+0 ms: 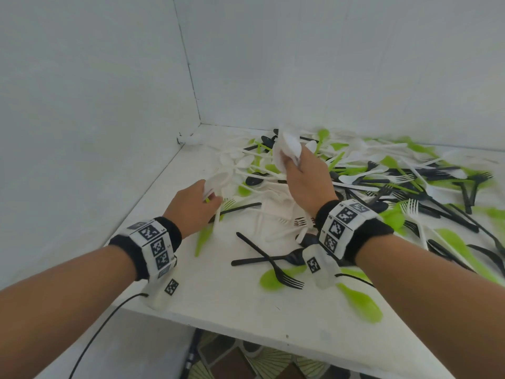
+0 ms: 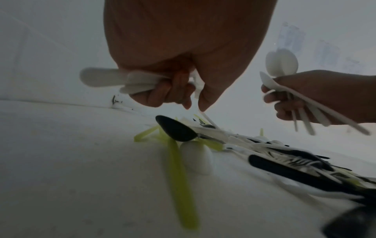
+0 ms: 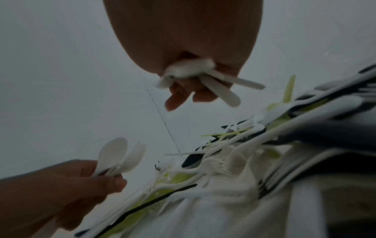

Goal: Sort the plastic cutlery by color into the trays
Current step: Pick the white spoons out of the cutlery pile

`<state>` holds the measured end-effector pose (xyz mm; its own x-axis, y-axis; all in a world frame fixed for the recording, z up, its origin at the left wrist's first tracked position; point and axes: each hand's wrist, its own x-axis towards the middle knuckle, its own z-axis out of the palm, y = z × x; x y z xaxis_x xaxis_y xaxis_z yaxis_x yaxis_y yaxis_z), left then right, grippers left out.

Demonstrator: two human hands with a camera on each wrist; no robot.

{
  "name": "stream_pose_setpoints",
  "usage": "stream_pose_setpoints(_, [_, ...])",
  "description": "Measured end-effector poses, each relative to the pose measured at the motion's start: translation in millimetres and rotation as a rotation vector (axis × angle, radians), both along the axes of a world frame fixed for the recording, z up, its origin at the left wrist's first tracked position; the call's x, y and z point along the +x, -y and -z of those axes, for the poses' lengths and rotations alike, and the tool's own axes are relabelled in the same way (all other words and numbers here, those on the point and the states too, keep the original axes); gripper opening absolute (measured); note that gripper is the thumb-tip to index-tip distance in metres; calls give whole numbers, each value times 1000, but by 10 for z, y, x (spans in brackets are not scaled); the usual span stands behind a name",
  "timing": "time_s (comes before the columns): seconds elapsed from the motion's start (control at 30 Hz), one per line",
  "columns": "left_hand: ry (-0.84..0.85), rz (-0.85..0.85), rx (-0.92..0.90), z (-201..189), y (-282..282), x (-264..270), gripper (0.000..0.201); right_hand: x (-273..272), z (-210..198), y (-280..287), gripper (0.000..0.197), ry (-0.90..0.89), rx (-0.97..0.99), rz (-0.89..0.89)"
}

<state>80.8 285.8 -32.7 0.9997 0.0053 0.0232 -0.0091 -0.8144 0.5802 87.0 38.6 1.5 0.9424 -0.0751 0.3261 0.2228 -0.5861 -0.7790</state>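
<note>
Left hand: the left hand [image 1: 191, 207] is closed around a small bunch of white plastic spoons [image 2: 114, 80], low over the white table [image 1: 246, 310].
Right hand: the right hand [image 1: 307, 181] is closed around its own bunch of white plastic spoons [image 1: 287, 150], held up above the pile.
Cutlery: a big mixed pile of white, black and green plastic forks and spoons [image 1: 382, 181] lies spread on the table, mostly to the right. One black plastic fork [image 1: 273, 262] lies crossed over a black plastic spoon [image 1: 273, 259] near the front edge.
Trays: no trays show in any view, so I cannot tell where they are.
How far along: I think only white pieces are being picked now. A lot is not sorted yet.
What could go wrong: both hands are full, so a spoon may slip out and fall back into the pile. The handles stick out different ways in the right hand, so one could catch on the pile. A green piece could get grabbed too, since the colours lie tangled.
</note>
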Motion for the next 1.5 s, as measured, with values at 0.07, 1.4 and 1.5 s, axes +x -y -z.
stream_pose_setpoints(0.07, [-67,-23,86,22,-36,105,33,75,52,-20,18,-161,28,13])
stream_pose_setpoints(1.4, [-73,392,-68,-147,953,237,34,220,260,659,28,-425,80,212])
stream_pose_setpoints(1.5, [51,417,27,-80,1065,326,25,170,296,831,30,-428,49,238])
